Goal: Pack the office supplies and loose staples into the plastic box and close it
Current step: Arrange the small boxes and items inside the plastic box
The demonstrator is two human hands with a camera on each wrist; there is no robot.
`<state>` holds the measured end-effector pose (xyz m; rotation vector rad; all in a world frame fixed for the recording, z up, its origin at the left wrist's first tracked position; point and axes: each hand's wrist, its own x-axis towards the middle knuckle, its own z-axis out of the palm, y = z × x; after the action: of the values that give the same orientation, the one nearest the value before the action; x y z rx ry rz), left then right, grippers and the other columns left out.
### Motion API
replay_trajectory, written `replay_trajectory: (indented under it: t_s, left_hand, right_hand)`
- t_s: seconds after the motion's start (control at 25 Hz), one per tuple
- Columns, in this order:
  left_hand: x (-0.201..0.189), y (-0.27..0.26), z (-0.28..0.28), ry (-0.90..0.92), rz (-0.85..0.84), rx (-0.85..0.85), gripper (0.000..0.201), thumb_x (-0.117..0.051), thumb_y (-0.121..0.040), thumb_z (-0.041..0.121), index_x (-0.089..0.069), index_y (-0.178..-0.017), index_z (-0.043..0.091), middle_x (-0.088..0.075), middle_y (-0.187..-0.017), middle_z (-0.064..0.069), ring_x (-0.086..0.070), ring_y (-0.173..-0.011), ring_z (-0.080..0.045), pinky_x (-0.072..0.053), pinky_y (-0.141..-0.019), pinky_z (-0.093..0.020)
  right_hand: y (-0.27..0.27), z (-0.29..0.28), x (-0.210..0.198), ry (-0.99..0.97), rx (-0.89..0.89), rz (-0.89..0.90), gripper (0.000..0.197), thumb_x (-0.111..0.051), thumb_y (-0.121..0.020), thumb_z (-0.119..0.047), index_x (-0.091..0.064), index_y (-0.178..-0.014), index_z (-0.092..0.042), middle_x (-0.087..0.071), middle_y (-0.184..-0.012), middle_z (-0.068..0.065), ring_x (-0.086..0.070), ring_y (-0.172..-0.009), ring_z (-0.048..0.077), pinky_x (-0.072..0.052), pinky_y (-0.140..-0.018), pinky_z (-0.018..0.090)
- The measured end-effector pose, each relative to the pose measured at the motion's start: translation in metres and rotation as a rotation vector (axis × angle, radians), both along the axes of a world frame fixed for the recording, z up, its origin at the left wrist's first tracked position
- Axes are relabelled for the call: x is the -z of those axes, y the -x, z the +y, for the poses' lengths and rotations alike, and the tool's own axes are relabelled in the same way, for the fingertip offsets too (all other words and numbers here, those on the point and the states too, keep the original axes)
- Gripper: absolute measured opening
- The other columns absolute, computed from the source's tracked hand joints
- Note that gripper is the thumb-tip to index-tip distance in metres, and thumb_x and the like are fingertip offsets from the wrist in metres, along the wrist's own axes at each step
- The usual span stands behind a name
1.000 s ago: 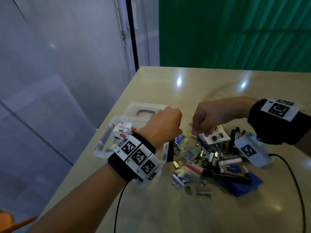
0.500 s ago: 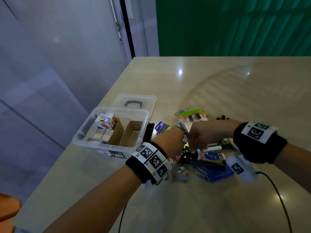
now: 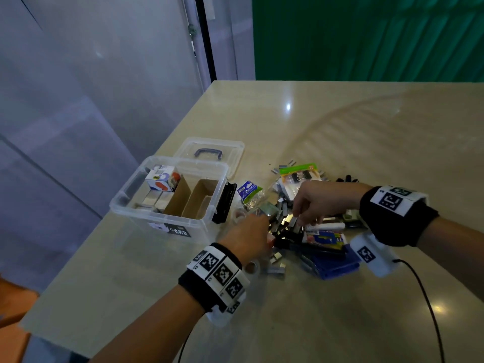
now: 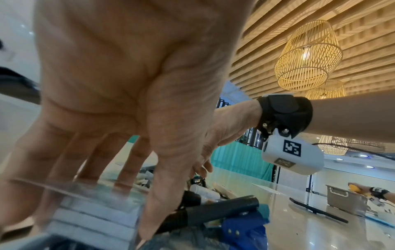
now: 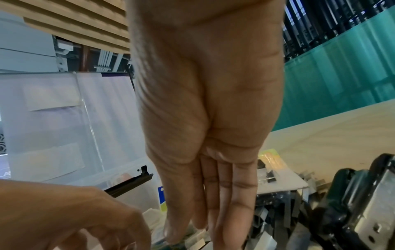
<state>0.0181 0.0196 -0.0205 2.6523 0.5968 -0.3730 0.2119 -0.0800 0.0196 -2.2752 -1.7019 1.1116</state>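
The clear plastic box [image 3: 125, 195] stands open at the table's left, with a small printed carton [image 3: 162, 178], staple strips and cardboard dividers [image 3: 199, 197] inside. Its lid [image 3: 209, 150] lies behind it. To the right is the pile of loose staples and supplies [image 3: 285, 221]. My left hand [image 3: 250, 235] is at the pile's near left side. In the left wrist view its fingers [image 4: 128, 162] lie behind a clear packet of staple strips [image 4: 89, 221], with the thumb in front. My right hand [image 3: 303, 218] points straight fingers [image 5: 224, 194] down into the staples.
A black stapler [image 3: 225, 203] leans on the box's right wall. A binder-clip bag [image 3: 248, 192], a green-topped card pack [image 3: 298, 171], a black pen [image 3: 309, 247] and a blue item [image 3: 337, 265] lie in the pile. The table edge runs just left of the box.
My left hand has come away from over the box and dropped to the pile. My right hand has lowered from above the pile into the staples.
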Motion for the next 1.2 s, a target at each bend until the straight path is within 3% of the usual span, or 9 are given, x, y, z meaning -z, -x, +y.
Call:
replay_trajectory:
  t_s: [0.16, 0.4, 0.52, 0.64, 0.76, 0.92, 1.0, 1.08, 1.2]
  left_hand:
    - [-0.010, -0.001, 0.001, -0.016, -0.023, 0.014, 0.043, -0.073, -0.083, 0.028, -0.056, -0.118, 0.012, -0.060, -0.113, -0.005, -0.061, -0.099, -0.021, -0.056, -0.085, -0.037]
    - [-0.023, 0.005, -0.006, 0.052, -0.146, -0.033, 0.048, -0.076, -0.078, 0.034, -0.053, -0.117, 0.021, -0.052, -0.101, 0.005, -0.055, -0.090, -0.015, -0.051, -0.072, -0.027]
    - [-0.042, 0.003, -0.003, 0.052, -0.264, -0.059, 0.061, -0.079, -0.069, 0.037, -0.048, -0.119, 0.023, -0.059, -0.099, 0.006, -0.060, -0.088, -0.016, -0.057, -0.077, -0.040]
    - [-0.078, 0.005, 0.009, 0.018, -0.360, -0.066, 0.066, -0.080, -0.071, 0.038, -0.047, -0.125, 0.022, -0.062, -0.103, 0.006, -0.061, -0.087, -0.014, -0.058, -0.078, -0.035]
    - [-0.109, 0.012, 0.033, -0.026, -0.435, -0.087, 0.073, -0.082, -0.070, 0.032, -0.047, -0.133, 0.022, -0.058, -0.108, 0.006, -0.059, -0.089, -0.014, -0.055, -0.080, -0.031]
    - [-0.113, 0.028, 0.060, -0.069, -0.500, -0.085, 0.071, -0.081, -0.066, 0.033, -0.051, -0.130, 0.021, -0.057, -0.107, 0.005, -0.054, -0.093, -0.015, -0.045, -0.077, -0.027]
    - [-0.106, 0.034, 0.065, -0.040, -0.521, -0.089, 0.072, -0.080, -0.065, 0.033, -0.052, -0.130, 0.021, -0.058, -0.107, 0.005, -0.054, -0.091, -0.012, -0.041, -0.071, -0.018]
    - [-0.099, 0.040, 0.070, -0.016, -0.536, -0.061, 0.073, -0.078, -0.064, 0.038, -0.052, -0.130, 0.020, -0.058, -0.107, 0.007, -0.055, -0.092, -0.009, -0.038, -0.070, -0.008]
    - [-0.095, 0.043, 0.081, 0.000, -0.547, -0.015, 0.071, -0.080, -0.066, 0.038, -0.053, -0.129, 0.021, -0.055, -0.106, 0.010, -0.055, -0.093, -0.008, -0.040, -0.075, -0.010]
  right_hand:
    - [-0.014, -0.005, -0.010, -0.029, 0.049, -0.011, 0.015, -0.074, -0.091, -0.022, -0.077, -0.102, -0.013, -0.077, -0.081, -0.003, -0.074, -0.071, 0.010, -0.059, -0.068, 0.026]
    - [-0.017, -0.010, -0.017, -0.079, 0.059, 0.031, 0.011, -0.072, -0.093, -0.026, -0.077, -0.096, -0.017, -0.077, -0.078, 0.000, -0.075, -0.073, 0.016, -0.063, -0.079, 0.041]
    - [-0.009, 0.002, -0.020, -0.122, 0.081, 0.052, 0.027, -0.064, -0.098, -0.033, -0.075, -0.092, -0.009, -0.076, -0.079, 0.007, -0.075, -0.071, 0.020, -0.063, -0.072, 0.034]
    - [-0.002, 0.019, -0.025, -0.187, 0.144, 0.063, 0.028, -0.061, -0.100, -0.031, -0.074, -0.089, -0.008, -0.075, -0.079, 0.009, -0.074, -0.073, 0.021, -0.062, -0.070, 0.031]
    - [0.011, 0.042, -0.016, -0.213, 0.192, -0.032, 0.013, -0.069, -0.094, -0.029, -0.074, -0.096, -0.017, -0.069, -0.077, -0.005, -0.068, -0.074, 0.013, -0.052, -0.065, 0.025]
    - [0.034, 0.068, 0.006, -0.146, 0.189, -0.154, 0.062, -0.074, -0.088, -0.038, -0.051, -0.140, -0.012, -0.063, -0.122, 0.003, -0.061, -0.107, 0.021, -0.048, -0.085, 0.030]
    - [0.044, 0.073, 0.019, -0.091, 0.209, -0.184, 0.068, -0.075, -0.087, -0.034, -0.044, -0.142, -0.009, -0.059, -0.129, 0.010, -0.059, -0.113, 0.026, -0.049, -0.089, 0.034]
    - [0.050, 0.077, 0.037, -0.065, 0.230, -0.202, 0.068, -0.079, -0.084, -0.031, -0.043, -0.137, -0.007, -0.061, -0.121, 0.012, -0.059, -0.102, 0.026, -0.048, -0.078, 0.034]
    - [0.053, 0.081, 0.048, -0.059, 0.268, -0.217, 0.078, -0.083, -0.079, -0.032, -0.039, -0.138, -0.007, -0.059, -0.128, 0.017, -0.058, -0.109, 0.030, -0.047, -0.082, 0.035]
